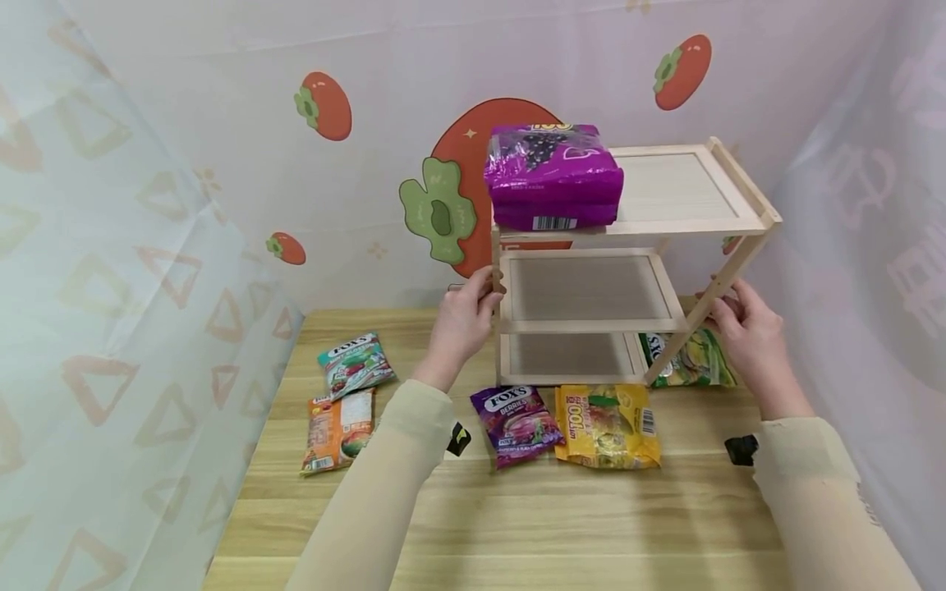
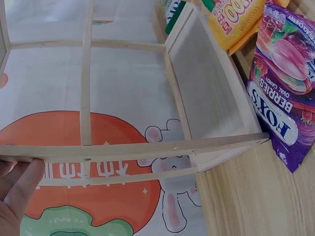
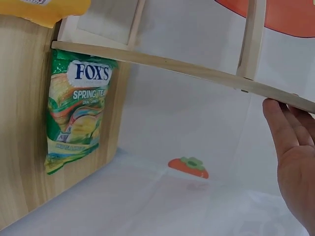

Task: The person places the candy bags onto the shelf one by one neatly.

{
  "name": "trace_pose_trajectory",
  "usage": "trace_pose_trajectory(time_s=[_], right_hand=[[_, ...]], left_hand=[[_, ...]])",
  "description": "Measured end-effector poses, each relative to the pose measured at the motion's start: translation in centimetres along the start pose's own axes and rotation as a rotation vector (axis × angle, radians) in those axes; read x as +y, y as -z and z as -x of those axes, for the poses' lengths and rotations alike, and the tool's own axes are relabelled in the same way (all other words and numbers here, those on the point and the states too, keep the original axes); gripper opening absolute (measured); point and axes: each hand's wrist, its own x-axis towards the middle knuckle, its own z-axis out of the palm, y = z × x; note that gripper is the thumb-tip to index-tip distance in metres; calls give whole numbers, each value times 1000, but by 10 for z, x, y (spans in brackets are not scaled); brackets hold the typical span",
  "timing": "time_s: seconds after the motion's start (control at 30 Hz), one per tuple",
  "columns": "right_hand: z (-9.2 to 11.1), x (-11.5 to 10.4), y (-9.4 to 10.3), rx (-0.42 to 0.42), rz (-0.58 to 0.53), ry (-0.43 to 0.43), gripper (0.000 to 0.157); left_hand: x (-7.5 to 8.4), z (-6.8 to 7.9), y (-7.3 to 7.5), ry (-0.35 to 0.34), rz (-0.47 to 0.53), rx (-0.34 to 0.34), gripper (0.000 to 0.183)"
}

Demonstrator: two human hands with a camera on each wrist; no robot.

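Note:
A three-tier wooden shelf [image 1: 680, 189] stands on the table, with a large purple grape candy pack [image 1: 557, 189] on the left of its top tier. My left hand [image 1: 466, 318] grips the shelf's left front post near the middle tier. On the other side, my right hand [image 1: 755, 341] holds the right post at about the same height, its fingertips against the wood in the right wrist view. Both lower tiers are bare. A green Fox's Spring Tea bag [image 3: 78, 110] lies by the shelf's right foot, below my right hand.
In front of the shelf lie a purple Fox's Berries bag [image 1: 521, 427] and a yellow candy pack [image 1: 609, 431]. A teal Fox's bag [image 1: 358, 365] and an orange pack [image 1: 336, 433] rest at the table's left. A printed backdrop [image 1: 384, 107] rises behind.

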Motion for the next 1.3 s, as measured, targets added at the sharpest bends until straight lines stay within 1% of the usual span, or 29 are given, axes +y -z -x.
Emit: trace_pose_trajectory(time_s=[0.23, 0.37, 0.47, 0.53, 0.63, 0.77, 0.9, 1.07, 1.2, 1.3], right_hand=[[13, 9, 2, -92, 141, -68, 65], [22, 19, -1, -130, 117, -68, 65], [27, 27, -6, -137, 107, -61, 62], [30, 32, -10, -148, 93, -76, 61], [34, 39, -17, -167, 92, -128, 60], [40, 49, -25, -240, 78, -208, 63], [46, 63, -31, -336, 10, -278, 63], [54, 80, -42, -410, -65, -349, 58], [60, 90, -53, -428, -57, -391, 55], [64, 96, -60, -418, 31, -372, 50]], left_hand=[[2, 1, -1, 10, -2, -3, 33], [2, 1, -2, 7, -4, -1, 33], [1, 1, -2, 2, -5, 4, 32], [0, 1, -2, -1, -3, 6, 32], [0, 1, -1, -1, 0, 9, 31], [0, 1, -1, 7, -4, 8, 32], [0, 1, -2, 12, -10, 3, 32], [1, 1, -1, 4, -3, 12, 31], [1, 1, -1, 3, -4, 10, 31], [1, 1, -1, 8, -5, 7, 32]])
